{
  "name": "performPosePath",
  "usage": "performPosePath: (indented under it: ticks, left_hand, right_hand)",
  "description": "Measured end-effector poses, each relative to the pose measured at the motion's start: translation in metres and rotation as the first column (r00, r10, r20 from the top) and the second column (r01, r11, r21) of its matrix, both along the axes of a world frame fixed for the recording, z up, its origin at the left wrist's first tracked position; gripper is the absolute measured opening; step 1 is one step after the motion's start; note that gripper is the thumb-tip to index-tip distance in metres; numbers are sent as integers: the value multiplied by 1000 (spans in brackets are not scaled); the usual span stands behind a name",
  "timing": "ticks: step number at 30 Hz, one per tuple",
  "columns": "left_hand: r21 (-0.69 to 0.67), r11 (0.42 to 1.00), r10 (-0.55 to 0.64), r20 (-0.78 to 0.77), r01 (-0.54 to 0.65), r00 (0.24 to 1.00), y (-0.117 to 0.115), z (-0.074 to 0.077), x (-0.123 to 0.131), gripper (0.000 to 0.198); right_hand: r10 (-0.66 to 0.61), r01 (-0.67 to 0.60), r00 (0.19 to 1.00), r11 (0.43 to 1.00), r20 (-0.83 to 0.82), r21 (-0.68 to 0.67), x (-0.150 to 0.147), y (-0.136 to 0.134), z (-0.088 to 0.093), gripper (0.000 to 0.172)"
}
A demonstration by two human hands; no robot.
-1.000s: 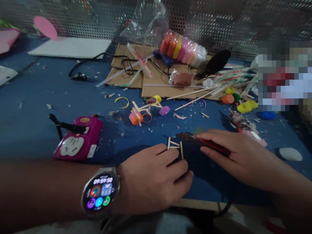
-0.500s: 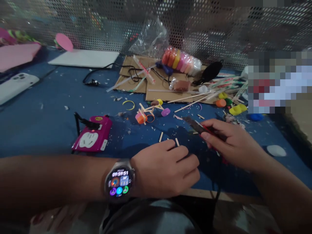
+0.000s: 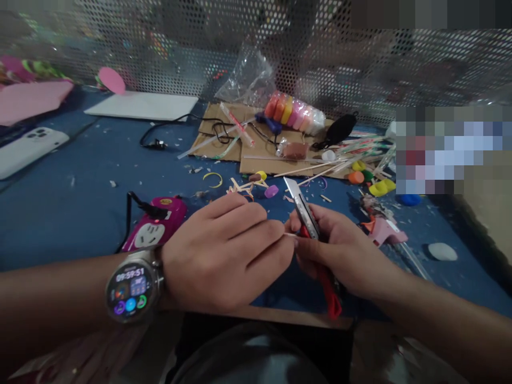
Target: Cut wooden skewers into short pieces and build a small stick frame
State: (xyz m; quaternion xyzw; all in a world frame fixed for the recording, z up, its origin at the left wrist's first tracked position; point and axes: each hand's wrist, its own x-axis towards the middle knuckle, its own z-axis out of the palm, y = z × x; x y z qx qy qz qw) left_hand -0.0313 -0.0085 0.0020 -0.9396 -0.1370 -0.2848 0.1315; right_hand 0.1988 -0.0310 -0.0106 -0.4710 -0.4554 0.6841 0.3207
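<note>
My right hand (image 3: 344,245) is wrapped round a utility knife (image 3: 307,216) with a red and black handle. Its bare blade points up and away from me. A thin pale stick (image 3: 289,234) bridges the small gap between my hands; its right end meets my right thumb and fingertips. Closed with its back to the camera, my left hand (image 3: 230,250) grips the other end, mostly hidden. Just beyond my left knuckles lie short wooden sticks (image 3: 238,185), partly covered, and a purple lump (image 3: 271,191).
A magenta power socket (image 3: 158,224) with a plugged-in cord stands left of my left hand. Right of my right hand lie a pink glue gun (image 3: 386,230) and a white disc (image 3: 442,251). Cardboard (image 3: 256,144) and a pack of coloured clay (image 3: 294,111) are at the back.
My hands have come together, the left rising away from the table. The knife has swung from pointing left to nearly upright. A pale stick now shows between the hands.
</note>
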Motion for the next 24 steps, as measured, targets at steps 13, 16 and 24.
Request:
performPosePath:
  ticks: [13, 16, 24]
  left_hand:
    - [-289, 894, 271, -264, -344, 926, 74, 19, -46, 34]
    - [-389, 839, 262, -323, -380, 909, 85, 12, -49, 35]
    - [-410, 857, 226, -246, -313, 942, 84, 8, -48, 26]
  right_hand:
    - [-106, 55, 945, 984, 309, 170, 19, 22, -7, 41]
    - [-102, 30, 921, 981, 375, 194, 22, 24, -10, 38]
    - [-62, -24, 908, 979, 415, 200, 25, 25, -13, 36]
